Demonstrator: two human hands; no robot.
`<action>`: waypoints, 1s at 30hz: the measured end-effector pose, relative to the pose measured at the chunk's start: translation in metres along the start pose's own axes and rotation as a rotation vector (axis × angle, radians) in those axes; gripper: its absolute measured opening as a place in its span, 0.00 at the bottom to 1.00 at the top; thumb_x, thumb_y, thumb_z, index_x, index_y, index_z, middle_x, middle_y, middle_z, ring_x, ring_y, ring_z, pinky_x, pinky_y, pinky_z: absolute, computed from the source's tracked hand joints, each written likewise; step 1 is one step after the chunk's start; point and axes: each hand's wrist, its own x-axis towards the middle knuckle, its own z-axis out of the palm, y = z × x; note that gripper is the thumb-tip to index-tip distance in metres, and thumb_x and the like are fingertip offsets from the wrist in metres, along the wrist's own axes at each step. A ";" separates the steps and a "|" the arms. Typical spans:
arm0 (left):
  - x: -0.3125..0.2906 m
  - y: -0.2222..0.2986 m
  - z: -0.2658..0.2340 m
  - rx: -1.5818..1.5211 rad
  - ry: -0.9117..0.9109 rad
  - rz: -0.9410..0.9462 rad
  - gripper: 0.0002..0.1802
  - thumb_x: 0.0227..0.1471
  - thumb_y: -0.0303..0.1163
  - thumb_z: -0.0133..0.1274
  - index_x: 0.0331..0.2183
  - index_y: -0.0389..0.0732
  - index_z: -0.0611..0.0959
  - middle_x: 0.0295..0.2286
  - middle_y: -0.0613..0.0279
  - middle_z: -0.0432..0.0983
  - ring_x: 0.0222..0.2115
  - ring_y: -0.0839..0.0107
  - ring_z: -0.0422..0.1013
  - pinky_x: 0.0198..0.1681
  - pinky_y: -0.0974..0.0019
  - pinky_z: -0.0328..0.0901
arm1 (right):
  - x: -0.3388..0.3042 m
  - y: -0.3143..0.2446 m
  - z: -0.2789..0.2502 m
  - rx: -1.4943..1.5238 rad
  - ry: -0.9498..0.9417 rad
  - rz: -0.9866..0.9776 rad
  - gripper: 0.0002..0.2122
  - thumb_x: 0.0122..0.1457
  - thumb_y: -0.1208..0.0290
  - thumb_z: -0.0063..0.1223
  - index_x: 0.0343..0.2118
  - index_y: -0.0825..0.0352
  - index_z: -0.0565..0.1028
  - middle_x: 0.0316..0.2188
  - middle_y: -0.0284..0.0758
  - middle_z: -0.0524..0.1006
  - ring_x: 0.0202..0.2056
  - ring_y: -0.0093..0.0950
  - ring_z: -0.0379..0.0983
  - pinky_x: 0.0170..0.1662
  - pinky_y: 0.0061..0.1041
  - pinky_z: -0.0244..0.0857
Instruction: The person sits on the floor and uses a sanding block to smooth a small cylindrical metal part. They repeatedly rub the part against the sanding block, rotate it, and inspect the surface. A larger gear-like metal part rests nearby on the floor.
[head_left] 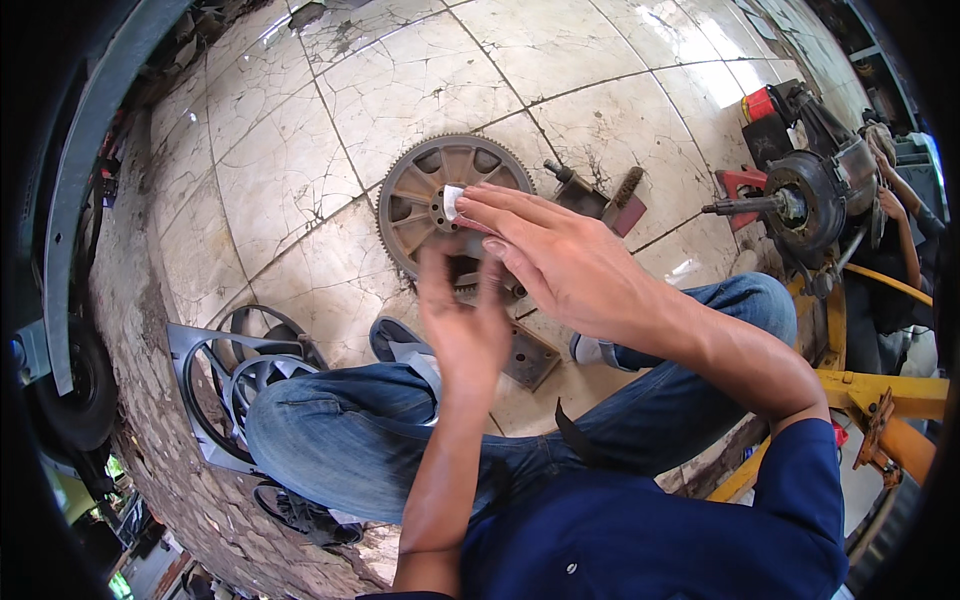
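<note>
My right hand (565, 255) reaches over a large toothed flywheel (408, 180) that lies flat on the floor. Its fingers are closed, stretched along a small folded piece that looks like sandpaper (452, 203), whitish on one face and reddish on the other. Just left of it and lower, my left hand (465, 325) hovers by the flywheel's near rim. Motion smears its fingers, so their grip does not show. Both hands hide the near part of the flywheel, where some dark metal parts show between them.
Right of the flywheel lie a brush (628, 185), a reddish block (629, 216) and a dark cylindrical part (575, 190). A metal plate (532, 358) rests between my legs. A grey plastic fan shroud (190, 385) stands left. At right are a hub assembly (810, 205), yellow frame (885, 392) and another person's arms (900, 215).
</note>
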 end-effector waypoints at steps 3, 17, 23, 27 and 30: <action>0.000 0.001 -0.002 -0.162 0.016 -0.132 0.14 0.60 0.26 0.61 0.45 0.34 0.76 0.39 0.54 0.76 0.41 0.66 0.73 0.48 0.62 0.68 | -0.001 -0.001 -0.001 -0.017 -0.022 -0.028 0.18 0.70 0.69 0.48 0.59 0.71 0.73 0.59 0.45 0.75 0.60 0.43 0.72 0.60 0.37 0.70; -0.001 0.002 0.000 0.041 0.027 0.115 0.16 0.55 0.26 0.65 0.43 0.35 0.78 0.43 0.51 0.75 0.45 0.54 0.72 0.52 0.56 0.66 | 0.003 -0.003 -0.008 0.320 0.000 0.155 0.18 0.72 0.71 0.43 0.60 0.72 0.71 0.56 0.49 0.76 0.52 0.48 0.77 0.53 0.37 0.72; 0.000 -0.001 -0.001 0.091 0.014 0.266 0.18 0.53 0.27 0.67 0.45 0.35 0.81 0.44 0.51 0.75 0.45 0.55 0.72 0.52 0.56 0.67 | 0.004 -0.002 -0.008 0.280 0.004 0.146 0.18 0.73 0.70 0.42 0.60 0.72 0.71 0.55 0.50 0.76 0.51 0.48 0.76 0.53 0.37 0.72; 0.002 -0.003 -0.003 -0.078 0.092 0.048 0.18 0.53 0.26 0.67 0.45 0.36 0.81 0.45 0.53 0.75 0.46 0.57 0.72 0.51 0.59 0.68 | 0.002 -0.002 -0.003 0.205 0.013 0.054 0.18 0.72 0.70 0.43 0.60 0.72 0.71 0.55 0.49 0.76 0.52 0.48 0.76 0.54 0.38 0.72; 0.000 -0.004 -0.003 0.027 0.071 0.188 0.19 0.52 0.26 0.68 0.46 0.36 0.81 0.45 0.53 0.75 0.47 0.56 0.72 0.52 0.58 0.68 | 0.003 -0.001 -0.002 0.126 0.036 0.066 0.18 0.72 0.70 0.43 0.60 0.72 0.71 0.55 0.49 0.76 0.52 0.48 0.76 0.54 0.39 0.72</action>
